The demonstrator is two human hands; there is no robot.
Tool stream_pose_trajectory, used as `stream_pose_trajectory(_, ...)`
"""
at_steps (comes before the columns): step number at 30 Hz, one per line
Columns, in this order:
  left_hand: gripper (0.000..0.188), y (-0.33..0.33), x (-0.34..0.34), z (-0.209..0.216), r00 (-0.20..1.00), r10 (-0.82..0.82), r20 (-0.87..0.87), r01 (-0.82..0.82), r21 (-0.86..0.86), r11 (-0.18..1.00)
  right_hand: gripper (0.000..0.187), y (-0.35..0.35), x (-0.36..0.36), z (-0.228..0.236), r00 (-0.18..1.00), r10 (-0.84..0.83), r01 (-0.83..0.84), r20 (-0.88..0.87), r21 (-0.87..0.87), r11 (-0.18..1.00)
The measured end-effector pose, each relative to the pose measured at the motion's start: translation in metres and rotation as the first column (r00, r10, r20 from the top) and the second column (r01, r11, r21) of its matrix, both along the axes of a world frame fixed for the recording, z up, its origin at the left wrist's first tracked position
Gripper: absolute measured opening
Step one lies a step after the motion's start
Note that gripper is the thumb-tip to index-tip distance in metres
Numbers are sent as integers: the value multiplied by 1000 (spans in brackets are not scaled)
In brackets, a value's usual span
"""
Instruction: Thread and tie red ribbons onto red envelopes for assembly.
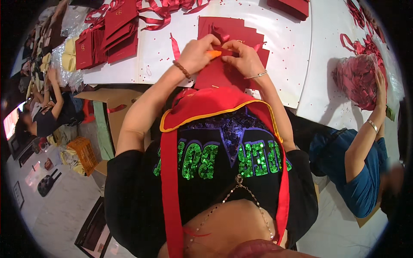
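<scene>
Both hands are together over a stack of flat dark-red paper bags [254, 34] at the table's near edge. My left hand [198, 52] has a bright orange cover on its thumb and pinches a red satin ribbon [221, 33] at the top bag. Its fingers curl in close to those of my right hand [246, 59], which is also closed, thumb and index finger meeting at the ribbon. Exactly what lies between the right fingertips is partly hidden. A loose ribbon end [175, 47] sticks out left of my left wrist.
Red bags with ribbon handles [118, 38] stand in piles at the far left. More red bags [292, 7] lie at the far right. A co-worker's hand [380, 88] holds a wrapped red bundle [357, 79]. An open cardboard box [116, 96] stands below the table's left edge.
</scene>
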State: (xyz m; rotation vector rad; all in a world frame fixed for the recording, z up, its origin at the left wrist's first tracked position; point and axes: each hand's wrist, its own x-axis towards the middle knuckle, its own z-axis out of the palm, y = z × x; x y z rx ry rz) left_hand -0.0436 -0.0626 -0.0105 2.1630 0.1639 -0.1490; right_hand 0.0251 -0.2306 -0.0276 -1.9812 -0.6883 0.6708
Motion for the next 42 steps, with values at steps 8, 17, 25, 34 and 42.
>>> stream_pose_trajectory(8,23,33,16,-2,965,-226,135,187,255,949,15,4,-17,15,831,28,17,556,-75,997)
stream_pose_trajectory(17,22,38,60,30,682,-582,-442,519,-268,812,12,8,-25,19,738,69,-59,672,-38,998)
stream_pose_trajectory(25,13,29,57,3,797,-444,-411,371,-248,895,12,6,-22,17,762,49,-37,645,-33,999)
stream_pose_trajectory(34,14,14,41,2,954,-281,-104,299,310,902,17,3,-12,19,844,109,-66,526,-100,993)
stream_pose_trajectory(42,21,33,59,-18,962,-23,-271,-19,-150,988,16,7,-10,23,903,116,-123,413,-10,992)
